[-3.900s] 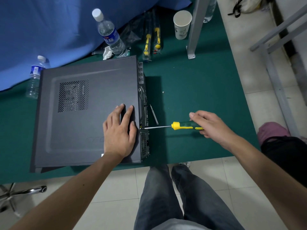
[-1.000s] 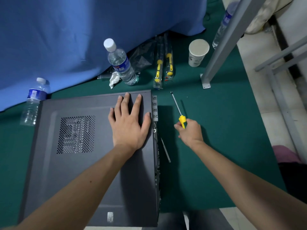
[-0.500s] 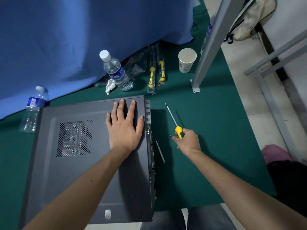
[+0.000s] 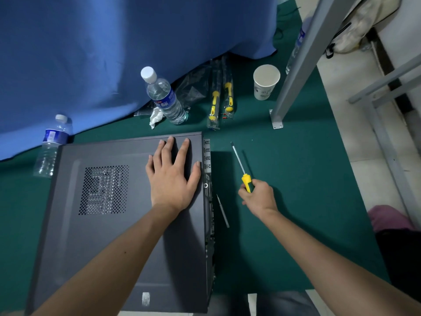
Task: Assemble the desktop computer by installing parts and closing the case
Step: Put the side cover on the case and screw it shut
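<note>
Your left hand [image 4: 173, 179] rests flat, fingers spread, on the closed computer case [image 4: 114, 224] while your right hand [image 4: 258, 198] grips a yellow-handled screwdriver [image 4: 246, 182] beside it.

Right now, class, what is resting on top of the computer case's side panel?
Only the left hand, lying flat near the side panel's far right corner. Whatever is inside the case is covered.

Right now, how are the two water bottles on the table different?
The bottle near the middle looks bigger and closer to the computer case's far right corner; the bottle at the left looks smaller and stands by the case's far left corner. The middle bottle has crumpled tissue beside it; the left bottle does not. Both are clear plastic with white caps and blue labels.
</note>
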The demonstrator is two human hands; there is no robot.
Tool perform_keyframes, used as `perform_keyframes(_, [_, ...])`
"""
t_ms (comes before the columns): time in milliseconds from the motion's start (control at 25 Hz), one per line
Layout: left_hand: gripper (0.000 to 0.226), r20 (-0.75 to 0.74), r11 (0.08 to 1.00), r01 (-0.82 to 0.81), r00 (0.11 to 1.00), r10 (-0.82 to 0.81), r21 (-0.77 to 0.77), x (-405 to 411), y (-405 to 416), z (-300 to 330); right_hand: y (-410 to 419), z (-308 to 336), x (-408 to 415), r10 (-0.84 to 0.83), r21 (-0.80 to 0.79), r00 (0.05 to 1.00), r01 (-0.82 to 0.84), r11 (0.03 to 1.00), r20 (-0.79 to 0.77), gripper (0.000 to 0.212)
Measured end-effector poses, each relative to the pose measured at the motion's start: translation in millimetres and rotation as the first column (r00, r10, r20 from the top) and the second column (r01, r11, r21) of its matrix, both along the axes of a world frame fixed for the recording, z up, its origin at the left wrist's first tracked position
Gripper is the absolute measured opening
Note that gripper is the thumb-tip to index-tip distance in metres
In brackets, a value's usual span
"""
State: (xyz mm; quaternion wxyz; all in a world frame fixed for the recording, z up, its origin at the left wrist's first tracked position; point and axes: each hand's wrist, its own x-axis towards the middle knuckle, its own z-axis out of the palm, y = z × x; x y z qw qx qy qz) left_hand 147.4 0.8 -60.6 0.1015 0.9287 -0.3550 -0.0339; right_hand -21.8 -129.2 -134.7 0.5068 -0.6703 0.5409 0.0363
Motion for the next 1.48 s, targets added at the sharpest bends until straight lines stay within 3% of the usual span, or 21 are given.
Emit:
perform_keyframes(80, [0.061, -0.011, 1.000, 0.004, 1.000, -0.004, 0.023, -0.6, 1.6, 2.9, 3.0, 18.5, -4.4, -0.113, 0.087, 0.986, 0.102, 0.991, 0.121, 0.006])
perform_keyframes(240, [0.053, -0.073, 0.999, -0.013, 0.997, 0.017, 0.052, -6.6, -1.7, 14.6, -0.9, 70.1, -8.6, -0.215, 0.239, 0.921, 0.140, 0.961, 0.326, 0.005])
perform_keyframes(360, [0.040, -0.244, 0.991, 0.035, 0.968, -0.066, -0.130, -18.6, -8.0, 35.9, -10.5, 109.3, -8.8, -0.189, 0.292, 0.899, 0.072, 0.954, 0.395, 0.004])
perform_keyframes(440, [0.032, -0.440, 0.951, 0.130, 0.863, -0.248, -0.281, -33.8, -9.3, 54.5, -14.2, 131.1, -10.5, -0.150, 0.322, 0.890, 0.003, 0.947, 0.431, 0.004])
perform_keyframes(560, [0.022, -0.653, 0.909, 0.031, 0.686, -0.322, -0.415, -54.1, -7.7, 77.7, -12.3, 148.3, -16.1, -0.051, 0.346, 0.901, -0.113, 0.931, 0.431, 0.006])
perform_keyframes(640, [0.014, -0.639, 0.887, 0.001, 0.693, -0.333, -0.461, -59.4, -6.1, 89.4, -6.6, 155.0, -20.0, -0.005, 0.370, 0.905, -0.169, 0.913, 0.425, 0.009])
perform_keyframes(840, [0.018, -0.567, 0.827, 0.051, 0.703, -0.428, -0.560, -60.5, 3.5, 110.7, 6.0, 167.6, -22.2, -0.110, 0.520, 0.855, -0.202, 0.830, 0.507, 0.013])
perform_keyframes(1000, [0.014, -0.599, 0.790, -0.047, 0.681, -0.422, -0.611, -63.4, 13.8, 115.2, 14.1, 180.1, -18.8, -0.163, 0.550, 0.812, -0.218, 0.806, 0.561, 0.014])
perform_keyframes(1080, [0.016, -0.667, 0.775, -0.170, 0.639, -0.383, -0.609, -61.9, 16.1, 118.7, 13.0, 185.8, -16.9, -0.089, 0.445, 0.819, -0.214, 0.870, 0.567, 0.019])
perform_keyframes(1200, [0.018, -0.746, 0.730, -0.351, 0.585, -0.318, -0.586, -52.0, 19.8, 126.0, 1.7, 189.5, -22.4, 0.283, -0.027, 0.875, -0.297, 0.954, 0.394, 0.037])
perform_keyframes(1320, [0.019, -0.759, 0.702, -0.408, 0.581, -0.294, -0.584, -42.7, 25.3, 131.8, -10.9, 187.3, -35.9, 0.537, -0.459, 0.842, -0.460, 0.760, 0.046, 0.045])
perform_keyframes(1400, [0.019, -0.761, 0.691, -0.427, 0.585, -0.281, -0.583, -40.9, 27.9, 134.7, -16.7, 185.5, -42.8, 0.578, -0.556, 0.806, -0.540, 0.632, -0.125, 0.045])
perform_keyframes(1480, [0.019, -0.758, 0.688, -0.430, 0.593, -0.272, -0.584, -41.1, 28.8, 135.8, -21.5, 184.7, -47.1, 0.580, -0.587, 0.788, -0.574, 0.571, -0.206, 0.041])
